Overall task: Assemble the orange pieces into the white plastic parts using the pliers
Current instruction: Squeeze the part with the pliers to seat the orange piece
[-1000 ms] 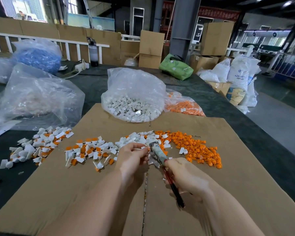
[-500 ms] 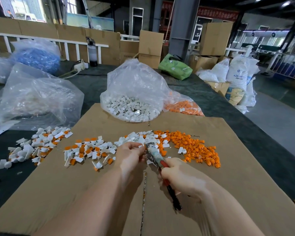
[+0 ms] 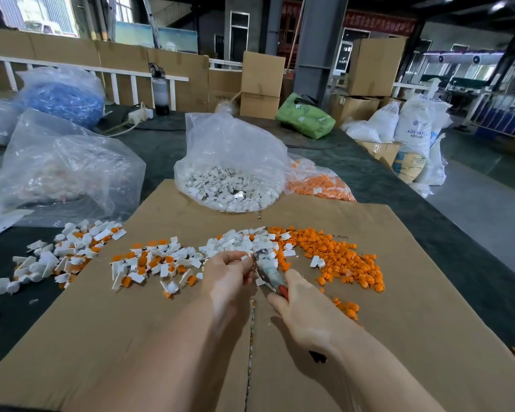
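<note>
Left hand [image 3: 228, 273]: fingers pinching a white part [image 3: 245, 257] at the pliers' tip.
Right hand [image 3: 302, 310]: fingers curled round the pliers [image 3: 268, 269].
Orange pieces [image 3: 339, 257]: just right of both.

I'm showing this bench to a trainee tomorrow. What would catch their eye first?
Probably the loose heap of small orange plastic pieces on the brown cardboard sheet, right of centre. Next, both hands meeting mid-sheet: the right hand grips red-handled pliers, the left hand pinches something at their tip.

Right hand [image 3: 306, 310] slid up pliers [image 3: 268, 267].
</note>
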